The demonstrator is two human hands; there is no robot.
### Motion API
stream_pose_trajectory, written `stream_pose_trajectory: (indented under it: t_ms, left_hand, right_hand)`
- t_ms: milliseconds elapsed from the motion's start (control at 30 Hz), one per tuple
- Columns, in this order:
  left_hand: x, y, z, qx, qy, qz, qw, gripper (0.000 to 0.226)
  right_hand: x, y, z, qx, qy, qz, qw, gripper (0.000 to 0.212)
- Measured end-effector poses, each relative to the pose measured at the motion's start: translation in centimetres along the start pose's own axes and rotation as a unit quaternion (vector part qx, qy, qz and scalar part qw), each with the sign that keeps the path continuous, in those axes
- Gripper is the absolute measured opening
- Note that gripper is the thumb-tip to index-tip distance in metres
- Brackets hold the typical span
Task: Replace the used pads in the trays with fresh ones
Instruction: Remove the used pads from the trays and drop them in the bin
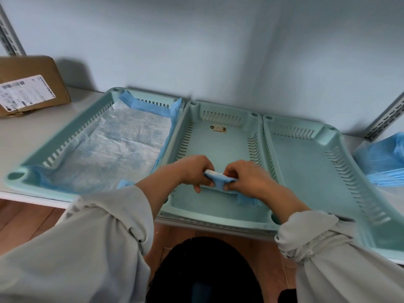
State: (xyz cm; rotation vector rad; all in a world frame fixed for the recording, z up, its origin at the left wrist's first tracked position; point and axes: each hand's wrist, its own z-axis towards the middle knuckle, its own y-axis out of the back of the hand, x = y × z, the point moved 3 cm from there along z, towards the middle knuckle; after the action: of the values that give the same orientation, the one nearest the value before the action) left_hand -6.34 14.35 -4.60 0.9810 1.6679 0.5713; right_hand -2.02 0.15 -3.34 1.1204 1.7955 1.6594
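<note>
Three pale green slotted trays stand side by side on a white shelf. The left tray point(65, 141) is lined with a white pad point(122, 138) whose blue edges fold up its walls. The middle tray point(218, 147) and the right tray point(306, 154) hold no pad. Over the front of the middle tray, my left hand point(192, 171) and my right hand point(247, 178) both grip a folded blue pad point(218, 180), one at each end. Part of it hangs down below my right hand.
A stack of folded blue pads point(384, 162) lies at the shelf's right end. A cardboard box point(28, 84) with a label sits at the back left. Slotted metal shelf uprights point(384, 119) rise at both sides. A small tag point(218, 128) sticks to the middle tray's floor.
</note>
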Motion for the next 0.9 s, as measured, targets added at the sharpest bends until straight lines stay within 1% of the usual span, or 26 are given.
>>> stream_pose_trajectory:
  t_ms: [67,233,333,433,467,567,667,767,900]
  left_hand:
    - [-0.1,-0.2,-0.1,-0.018,0.009,-0.031,0.999,0.019]
    - [-0.6,0.2,-1.2,-0.119,-0.005,-0.08,0.99,0.026]
    - [-0.9,0.5,-2.2,-0.142,-0.003,-0.149,0.978,0.019]
    - [-1.8,1.0,-3.4,-0.148,0.004,-0.222,0.964,0.005]
    - [-2.2,1.3,-3.8,-0.147,0.004,-0.247,0.958,0.007]
    - [-3.6,2.6,-5.6,-0.128,0.001,-0.303,0.944,0.026]
    - [-4.8,3.3,-7.7,-0.114,0.001,-0.292,0.95,0.03]
    - [-5.6,2.9,-9.2,-0.084,0.022,-0.271,0.959,0.033]
    - [-6.5,1.5,-11.5,-0.057,0.054,-0.252,0.964,0.036]
  right_hand:
    - [-0.1,0.1,0.2,0.001,-0.015,0.0,1.0,0.02]
    - [0.6,1.3,-0.2,-0.078,-0.04,0.016,0.996,0.013]
    - [1.1,1.9,-1.1,-0.106,-0.04,0.022,0.993,0.013]
    - [1.1,3.2,-2.2,-0.133,-0.038,0.03,0.99,0.012]
    - [1.1,3.8,-2.6,-0.141,-0.039,0.035,0.989,0.012]
    - [1.6,5.8,-3.9,-0.156,-0.034,0.059,0.985,0.012]
    - [2.3,7.1,-5.5,-0.143,-0.012,0.067,0.987,0.008]
    - [2.7,7.5,-7.0,-0.116,0.01,0.067,0.991,0.009]
    - [3.5,7.0,-9.6,-0.091,0.023,0.065,0.993,0.018]
